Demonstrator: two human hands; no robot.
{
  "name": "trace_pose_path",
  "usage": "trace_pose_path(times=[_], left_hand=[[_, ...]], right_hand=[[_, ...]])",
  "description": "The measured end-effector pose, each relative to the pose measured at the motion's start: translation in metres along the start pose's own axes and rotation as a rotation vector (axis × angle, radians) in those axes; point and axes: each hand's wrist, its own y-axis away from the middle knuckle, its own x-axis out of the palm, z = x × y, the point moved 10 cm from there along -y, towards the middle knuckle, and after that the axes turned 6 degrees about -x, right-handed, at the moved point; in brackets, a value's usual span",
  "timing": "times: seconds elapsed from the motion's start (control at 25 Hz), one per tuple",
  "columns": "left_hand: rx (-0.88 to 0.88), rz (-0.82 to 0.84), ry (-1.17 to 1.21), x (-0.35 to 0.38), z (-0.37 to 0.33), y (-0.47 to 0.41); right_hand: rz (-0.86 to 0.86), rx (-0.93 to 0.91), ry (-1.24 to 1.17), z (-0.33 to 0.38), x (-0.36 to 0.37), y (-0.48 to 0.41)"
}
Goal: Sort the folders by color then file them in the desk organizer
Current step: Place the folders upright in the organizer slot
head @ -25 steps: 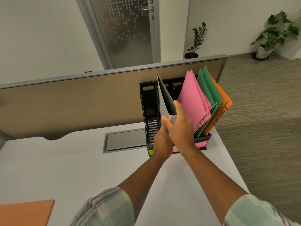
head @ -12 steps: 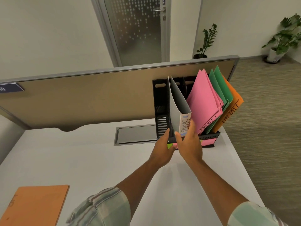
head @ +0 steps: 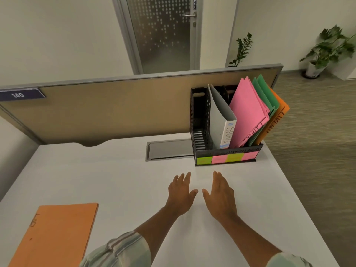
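"At the far right of the desk [head: 115,180], what stands in the black organizer [head: 199,116]?"

"Six folders, all leaning right: one grey folder [head: 219,116], two pink folders [head: 248,112], two green folders [head: 264,93] and one orange folder [head: 277,116] at the right end. Four sticky labels [head: 219,159] line the front."

"Any outside it?"

"One flat orange folder [head: 55,234] at the desk's near left, well apart."

"The person's hands?"

"The left hand [head: 181,193] and right hand [head: 221,195] are side by side before the organizer, fingers straight, palms down, holding nothing."
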Motion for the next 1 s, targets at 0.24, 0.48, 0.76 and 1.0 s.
trace_pose_path(times=[0.24, 0.48, 0.76, 1.0], left_hand=[[0.011, 0.009, -0.057, 0.003, 0.090, 0.056], [-0.023, 0.021, -0.062, 0.002, 0.204, 0.094], [-0.191, 0.020, -0.014, -0.018, 0.345, 0.133], [-0.345, -0.068, -0.011, -0.046, 0.437, 0.155]], right_hand=[[0.078, -0.084, 0.079, 0.076, 0.049, 0.054], [0.182, -0.185, 0.093, 0.170, 0.114, 0.099], [0.372, -0.354, 0.084, 0.289, 0.195, 0.144], [0.506, -0.551, 0.086, 0.379, 0.230, 0.171]])
